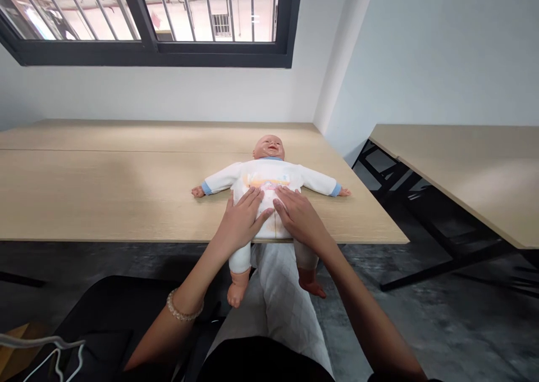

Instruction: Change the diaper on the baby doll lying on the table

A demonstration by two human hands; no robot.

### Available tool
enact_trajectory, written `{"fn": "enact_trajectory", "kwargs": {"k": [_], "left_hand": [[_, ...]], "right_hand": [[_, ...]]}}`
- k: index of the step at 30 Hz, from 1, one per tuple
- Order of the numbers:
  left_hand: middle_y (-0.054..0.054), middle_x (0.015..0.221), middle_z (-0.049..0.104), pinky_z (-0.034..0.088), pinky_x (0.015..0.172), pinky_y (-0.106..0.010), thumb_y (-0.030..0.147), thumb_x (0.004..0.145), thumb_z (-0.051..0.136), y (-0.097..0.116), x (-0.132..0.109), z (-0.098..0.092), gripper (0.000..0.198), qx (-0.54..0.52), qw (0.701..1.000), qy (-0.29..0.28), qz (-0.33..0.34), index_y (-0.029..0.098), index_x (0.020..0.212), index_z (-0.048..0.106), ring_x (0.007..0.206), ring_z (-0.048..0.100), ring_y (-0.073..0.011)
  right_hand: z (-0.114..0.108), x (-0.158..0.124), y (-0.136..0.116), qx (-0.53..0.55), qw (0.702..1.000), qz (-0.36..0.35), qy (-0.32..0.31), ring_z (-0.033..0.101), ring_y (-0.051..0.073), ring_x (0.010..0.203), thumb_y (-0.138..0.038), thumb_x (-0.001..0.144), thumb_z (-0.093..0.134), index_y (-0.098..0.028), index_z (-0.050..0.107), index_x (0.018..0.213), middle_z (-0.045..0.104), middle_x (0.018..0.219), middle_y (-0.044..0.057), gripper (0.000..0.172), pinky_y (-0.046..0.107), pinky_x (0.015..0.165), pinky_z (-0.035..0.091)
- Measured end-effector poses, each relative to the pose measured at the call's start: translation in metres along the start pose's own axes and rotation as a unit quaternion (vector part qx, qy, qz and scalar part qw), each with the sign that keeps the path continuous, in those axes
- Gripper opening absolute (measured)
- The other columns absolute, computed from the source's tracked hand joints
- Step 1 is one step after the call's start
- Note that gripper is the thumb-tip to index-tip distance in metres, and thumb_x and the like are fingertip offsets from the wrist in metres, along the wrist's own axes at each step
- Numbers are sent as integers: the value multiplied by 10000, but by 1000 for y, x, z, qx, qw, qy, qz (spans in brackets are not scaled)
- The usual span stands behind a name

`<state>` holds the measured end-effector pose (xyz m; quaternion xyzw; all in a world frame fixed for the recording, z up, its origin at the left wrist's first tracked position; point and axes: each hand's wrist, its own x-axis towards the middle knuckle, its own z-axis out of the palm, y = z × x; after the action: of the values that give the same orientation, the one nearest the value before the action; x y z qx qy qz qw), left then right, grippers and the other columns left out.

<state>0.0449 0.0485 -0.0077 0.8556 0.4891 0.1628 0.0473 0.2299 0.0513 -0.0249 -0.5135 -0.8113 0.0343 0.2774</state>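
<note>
Head view shows the doll [272, 169] face-up at the near edge of the bench [126, 196], diaper [268, 200] already over its front, fastening unclear, my left fingers [252, 196] and right fingers [290, 196] outstretched on it, gripping nothing.

From the wearer's head, a lone camera faced forward and steeply down at a nearby table [105, 191], framing a doll [269, 171] close to center, a window [219, 55] across the upper left and the wearer's legs [286, 298] below.

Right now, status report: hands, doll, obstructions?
Left hand, right hand: palms down on diaper. Baby doll face-up, legs overhanging table. Nothing seen in the way.
</note>
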Motion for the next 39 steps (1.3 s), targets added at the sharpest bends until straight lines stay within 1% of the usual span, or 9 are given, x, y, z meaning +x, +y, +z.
{"fn": "enact_trajectory", "kwargs": {"k": [6, 14, 18, 23, 28, 31, 34, 36, 39], "left_hand": [[-141, 1578, 392, 144, 1234, -619, 487, 1039, 372, 10, -2, 10, 605, 39, 998, 37, -12, 87, 1490, 421, 1506, 315, -277], [-110, 1571, 421, 238, 1215, -571, 446, 1054, 328, -1, 4, -3, 531, -67, 997, 30, -30, 144, 1471, 458, 1509, 313, -241], [-114, 1587, 386, 176, 1211, -623, 469, 1052, 302, -4, 4, -3, 558, -67, 997, 16, -27, 164, 1506, 412, 1527, 266, -260], [-110, 1572, 412, 262, 1180, -606, 457, 1050, 293, -7, 5, 0, 538, -61, 998, 2, -26, 190, 1490, 447, 1523, 277, -269], [-86, 1580, 412, 238, 1216, -558, 501, 1031, 323, -17, 5, 3, 560, -185, 982, 10, -27, 202, 1481, 470, 1541, 222, -253], [-91, 1607, 368, 207, 1251, -447, 505, 1001, 397, -29, 2, 5, 559, -332, 938, 90, -48, 180, 1435, 533, 1552, 175, -233], [-99, 1597, 393, 245, 1246, -399, 458, 966, 492, -46, -1, 1, 476, -440, 858, 223, -146, 179, 1331, 613, 1527, 266, -245], [-90, 1522, 500, 355, 1194, -378, 390, 947, 535, -59, -2, -5, 358, -532, 770, 265, -233, 191, 1222, 651, 1454, 407, -240], [-110, 1282, 665, 539, 1005, -341, 333, 950, 521, -76, 2, -14, 231, -703, 604, 176, -332, 165, 1029, 658, 1219, 622, -223]], "right_hand": [[3, -2, -1, -20, 1000, 15, 3, 437, 276, 1422, -348, 1057, 252, -60, 538, 1408, 522, 1473, 161, 537, 524, 1201, 299], [5, -2, -12, 5, 999, 38, 3, 371, 287, 1462, -352, 1060, 248, -68, 482, 1457, 442, 1537, 158, 541, 553, 1203, 277], [6, -1, -15, 16, 999, 35, 7, 357, 294, 1470, -352, 1057, 266, -64, 481, 1458, 445, 1534, 162, 539, 558, 1209, 263], [9, 2, -15, 14, 999, 36, 8, 404, 292, 1441, -351, 1054, 275, -89, 499, 1446, 493, 1497, 167, 523, 559, 1202, 273], [1, 3, -8, 98, 995, 34, -1, 370, 279, 1465, -413, 1053, 267, -116, 488, 1461, 472, 1520, 140, 551, 557, 1230, 221], [-8, 1, 8, 213, 974, 70, 40, 348, 245, 1480, -514, 1037, 300, -121, 477, 1469, 438, 1546, 132, 610, 493, 1250, 228], [-14, -2, 28, 297, 933, 153, 132, 383, 238, 1460, -557, 999, 400, -129, 528, 1408, 456, 1535, 134, 606, 468, 1256, 239], [-15, -3, 42, 368, 887, 218, 171, 459, 238, 1408, -530, 982, 455, -163, 593, 1307, 530, 1476, 118, 510, 472, 1235, 299], [-17, -3, 59, 499, 793, 312, 158, 573, 236, 1302, -443, 961, 523, -202, 644, 1134, 619, 1375, 101, 321, 453, 1173, 418]]}}
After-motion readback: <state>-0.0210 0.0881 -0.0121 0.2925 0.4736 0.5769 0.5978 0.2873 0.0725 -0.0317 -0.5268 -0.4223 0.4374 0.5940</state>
